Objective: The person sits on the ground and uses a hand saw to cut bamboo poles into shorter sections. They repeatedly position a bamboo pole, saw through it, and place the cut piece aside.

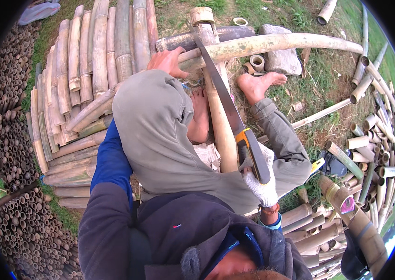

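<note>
In the upper middle of the frame, the bare left hand [165, 63] clasps a pale bamboo pole [281, 43], fingers bent over its upper side and the thumb along the lower. The pole runs from this grip out to the upper right, passing above a grey rock [280, 58]. Just right of the left hand, the blade of a handsaw [221, 88] crosses over the pole; whether its teeth are sunk into the bamboo, I cannot tell. The saw slants down to the centre right, where the right hand [259, 186], in a white knitted glove, is wrapped around the handle [253, 156] with its fingers folded.

The pole is gently curved, cream to tan, with greenish-grey mottling along its upper side and a narrower look toward the far right. The saw has a long, dull grey blade tapering toward the upper left, and a dark handle edged in yellow-orange. Below the pole, a smooth, pale bamboo post [221, 123] slopes down the centre between the person's bare feet [199, 116] and lap.
</note>
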{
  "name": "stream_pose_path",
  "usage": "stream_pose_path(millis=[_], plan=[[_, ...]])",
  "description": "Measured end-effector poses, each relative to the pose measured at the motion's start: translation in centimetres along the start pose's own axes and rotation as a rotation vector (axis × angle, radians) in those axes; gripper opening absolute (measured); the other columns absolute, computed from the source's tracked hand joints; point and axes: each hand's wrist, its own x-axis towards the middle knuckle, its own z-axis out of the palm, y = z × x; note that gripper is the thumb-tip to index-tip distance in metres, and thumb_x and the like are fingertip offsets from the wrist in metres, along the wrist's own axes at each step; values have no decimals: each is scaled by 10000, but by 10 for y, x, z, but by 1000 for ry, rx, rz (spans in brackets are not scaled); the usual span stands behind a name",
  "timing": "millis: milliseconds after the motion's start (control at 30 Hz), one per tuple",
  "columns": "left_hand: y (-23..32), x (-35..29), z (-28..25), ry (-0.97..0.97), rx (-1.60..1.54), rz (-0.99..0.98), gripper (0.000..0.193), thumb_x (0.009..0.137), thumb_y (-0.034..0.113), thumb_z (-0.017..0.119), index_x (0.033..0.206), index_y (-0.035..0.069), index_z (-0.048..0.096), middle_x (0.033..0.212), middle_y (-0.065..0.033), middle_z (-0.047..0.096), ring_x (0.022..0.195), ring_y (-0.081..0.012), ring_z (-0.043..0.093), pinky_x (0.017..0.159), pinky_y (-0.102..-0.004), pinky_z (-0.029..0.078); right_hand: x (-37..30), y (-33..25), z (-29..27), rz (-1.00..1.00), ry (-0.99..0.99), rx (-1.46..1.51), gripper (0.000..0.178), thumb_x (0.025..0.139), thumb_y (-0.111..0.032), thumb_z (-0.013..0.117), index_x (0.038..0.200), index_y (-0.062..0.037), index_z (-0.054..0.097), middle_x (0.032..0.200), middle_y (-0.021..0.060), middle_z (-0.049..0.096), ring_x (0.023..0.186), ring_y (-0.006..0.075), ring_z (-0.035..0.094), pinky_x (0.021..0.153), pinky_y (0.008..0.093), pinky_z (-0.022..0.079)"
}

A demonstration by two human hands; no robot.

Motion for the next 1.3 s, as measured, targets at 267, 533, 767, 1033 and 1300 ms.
stream_pose_path(millis=[267,533,767,1033,1300], plan=[[-1,9,5,61,-5,30,851,693,414,956,1433,115,656,1123,-212,793,1131,-408,738,978,-509,571,215,18,61,-152,90,301,646,919,-38,698,1530,-31,490,1386,129,582,1281,219,591,1098,346,485],[-30,-1,-14,71,-230,77,852,731,625,923,1361,84,732,1153,-192,796,1133,-388,738,993,-472,562,180,32,58,-209,304,111,586,960,-72,689,1519,-37,518,1272,87,639,1046,168,631,960,315,537],[-29,-8,34,511,98,453,984,788,593,895,1585,151,526,1542,-188,550,1432,-397,526,1145,-525,462,123,32,58,-199,330,-87,658,933,-34,689,1557,-33,479,1379,144,613,1272,231,613,1102,353,489],[-12,7,27,59,25,48,930,795,458,911,1562,170,471,1315,-163,717,1262,-397,676,1059,-527,513,104,11,72,-164,234,85,679,880,-2,695,1533,-21,508,1472,152,592,1390,262,577,1188,385,444],[-37,7,42,189,17,44,883,781,434,926,1527,194,519,1246,-150,752,1180,-375,728,1012,-514,559,83,10,85,-86,228,60,695,866,-33,735,1525,-25,514,1461,158,604,1395,279,581,1189,388,442]])
